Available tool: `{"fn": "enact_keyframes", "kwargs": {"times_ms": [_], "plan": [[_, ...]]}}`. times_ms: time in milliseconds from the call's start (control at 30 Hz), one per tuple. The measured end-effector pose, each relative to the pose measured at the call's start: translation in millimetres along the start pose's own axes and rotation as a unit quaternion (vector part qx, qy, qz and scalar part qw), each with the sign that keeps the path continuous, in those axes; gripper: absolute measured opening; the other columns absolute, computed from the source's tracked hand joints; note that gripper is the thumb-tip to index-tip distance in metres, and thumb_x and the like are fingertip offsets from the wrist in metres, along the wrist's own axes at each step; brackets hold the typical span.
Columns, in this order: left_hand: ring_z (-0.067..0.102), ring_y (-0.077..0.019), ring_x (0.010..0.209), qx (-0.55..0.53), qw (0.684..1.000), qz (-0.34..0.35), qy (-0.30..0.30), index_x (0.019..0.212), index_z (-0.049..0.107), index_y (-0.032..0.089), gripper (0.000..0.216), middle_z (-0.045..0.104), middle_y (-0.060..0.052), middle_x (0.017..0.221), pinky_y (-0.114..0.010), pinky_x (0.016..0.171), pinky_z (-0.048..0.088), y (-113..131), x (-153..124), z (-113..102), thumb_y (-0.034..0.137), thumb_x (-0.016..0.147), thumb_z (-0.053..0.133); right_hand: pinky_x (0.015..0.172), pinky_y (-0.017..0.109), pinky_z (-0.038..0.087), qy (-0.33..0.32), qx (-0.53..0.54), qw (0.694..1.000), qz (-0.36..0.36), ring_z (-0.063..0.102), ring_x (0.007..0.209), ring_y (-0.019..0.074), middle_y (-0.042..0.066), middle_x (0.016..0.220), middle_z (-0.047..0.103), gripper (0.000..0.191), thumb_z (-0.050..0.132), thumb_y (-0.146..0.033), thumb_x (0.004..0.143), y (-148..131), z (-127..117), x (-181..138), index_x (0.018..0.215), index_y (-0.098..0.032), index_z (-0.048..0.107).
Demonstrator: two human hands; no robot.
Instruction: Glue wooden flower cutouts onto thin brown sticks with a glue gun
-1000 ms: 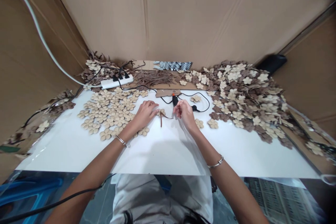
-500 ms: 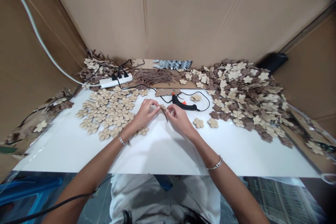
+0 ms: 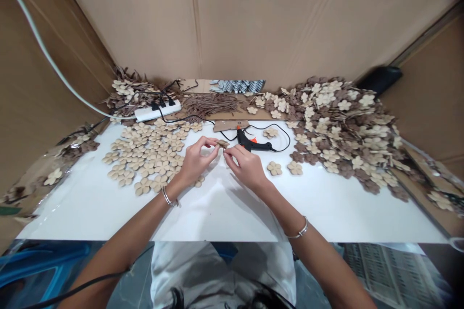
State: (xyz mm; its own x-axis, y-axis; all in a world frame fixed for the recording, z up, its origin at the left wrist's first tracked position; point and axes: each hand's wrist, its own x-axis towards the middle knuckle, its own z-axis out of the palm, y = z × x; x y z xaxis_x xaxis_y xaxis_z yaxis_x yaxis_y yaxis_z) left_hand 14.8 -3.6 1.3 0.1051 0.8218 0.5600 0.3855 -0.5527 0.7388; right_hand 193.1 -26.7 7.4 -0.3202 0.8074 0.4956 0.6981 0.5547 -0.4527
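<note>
Between thumb and fingers, my left hand (image 3: pixel 198 158) pinches a small brown flower (image 3: pixel 222 143), seen nearly edge-on. My right hand (image 3: pixel 245 164) is closed at the flower's underside, its fingertips on a thin dark strip (image 3: pixel 224 150) that hangs there and is mostly hidden. Just beyond my right hand lies a black glue gun (image 3: pixel 253 144) with an orange nozzle and trigger, on the white table (image 3: pixel 232 212). Left of my left hand, many beige felt flowers (image 3: pixel 155 149) are spread out. Two layered flowers (image 3: pixel 274 168) sit right of my right hand.
A white power strip (image 3: pixel 158 111) with black plugs stands at the back left. Brown strips (image 3: pixel 210 105) lie behind the glue gun. A large heap of brown and cream flowers (image 3: pixel 337 125) covers the right side. Cardboard walls (image 3: pixel 232 24) enclose the table.
The flower has been tilted edge-on, and my right fingertips have shifted from its right side to below it, onto the strip. My left hand keeps its pinch.
</note>
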Motion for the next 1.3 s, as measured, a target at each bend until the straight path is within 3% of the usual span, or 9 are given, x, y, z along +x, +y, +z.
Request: {"fn": "enact_keyframes", "kwargs": {"times_ms": [533, 800, 1033, 1200, 1300], "plan": [[0.068, -0.0231, 0.101, -0.106, 0.992, -0.06, 0.037, 0.082, 0.061, 0.02, 0.015, 0.072, -0.008, 0.097, -0.042, 0.093, 0.053, 3.7, 0.2, 3.4, 0.032, 0.083, 0.07, 0.065, 0.029, 0.037, 0.0, -0.079, 0.994, -0.069, 0.061, 0.076, 0.0163, 0.008, 0.086, 0.07, 0.033, 0.036, -0.029, 0.101, -5.0, -3.7, 0.2, 0.094, -0.02, 0.067], [0.069, -0.0224, 0.098, -0.15, 0.986, -0.045, 0.052, 0.083, 0.059, 0.02, 0.019, 0.07, -0.008, 0.095, -0.042, 0.091, 0.055, 7.3, 2.8, -0.3, 0.032, 0.081, 0.073, 0.065, 0.029, 0.037, -0.018, -0.07, 0.992, -0.1, 0.059, 0.075, 0.0164, 0.008, 0.084, 0.068, 0.032, 0.038, -0.029, 0.099, -7.0, -5.3, -0.6, 0.093, -0.019, 0.067], [0.067, -0.0185, 0.092, -0.17, 0.981, -0.051, 0.079, 0.096, 0.058, 0.021, 0.026, 0.067, -0.005, 0.095, -0.035, 0.085, 0.055, -0.2, 8.2, -2.6, 0.032, 0.079, 0.074, 0.055, 0.03, 0.026, -0.104, -0.043, 0.982, -0.151, 0.053, 0.064, 0.0143, 0.005, 0.069, 0.063, 0.035, 0.041, -0.034, 0.097, -9.4, -5.7, -1.5, 0.074, -0.02, 0.064], [0.066, -0.0163, 0.088, -0.196, 0.972, -0.114, 0.062, 0.103, 0.061, 0.021, 0.029, 0.067, -0.007, 0.102, -0.03, 0.077, 0.055, -9.6, 12.5, -3.0, 0.04, 0.083, 0.069, 0.053, 0.029, 0.018, -0.188, -0.048, 0.975, -0.11, 0.052, 0.06, 0.0127, 0.003, 0.069, 0.066, 0.031, 0.048, -0.036, 0.094, -5.1, -0.8, -3.9, 0.073, -0.019, 0.063], [0.066, -0.0141, 0.081, -0.222, 0.962, -0.149, 0.057, 0.104, 0.06, 0.02, 0.033, 0.068, -0.007, 0.102, -0.026, 0.07, 0.055, -15.7, 14.2, -2.8, 0.042, 0.082, 0.07, 0.053, 0.03, 0.016, -0.2, -0.049, 0.975, -0.087, 0.051, 0.058, 0.0123, 0.003, 0.068, 0.066, 0.032, 0.048, -0.035, 0.094, 0.8, 2.2, -4.6, 0.069, -0.019, 0.061]]}}
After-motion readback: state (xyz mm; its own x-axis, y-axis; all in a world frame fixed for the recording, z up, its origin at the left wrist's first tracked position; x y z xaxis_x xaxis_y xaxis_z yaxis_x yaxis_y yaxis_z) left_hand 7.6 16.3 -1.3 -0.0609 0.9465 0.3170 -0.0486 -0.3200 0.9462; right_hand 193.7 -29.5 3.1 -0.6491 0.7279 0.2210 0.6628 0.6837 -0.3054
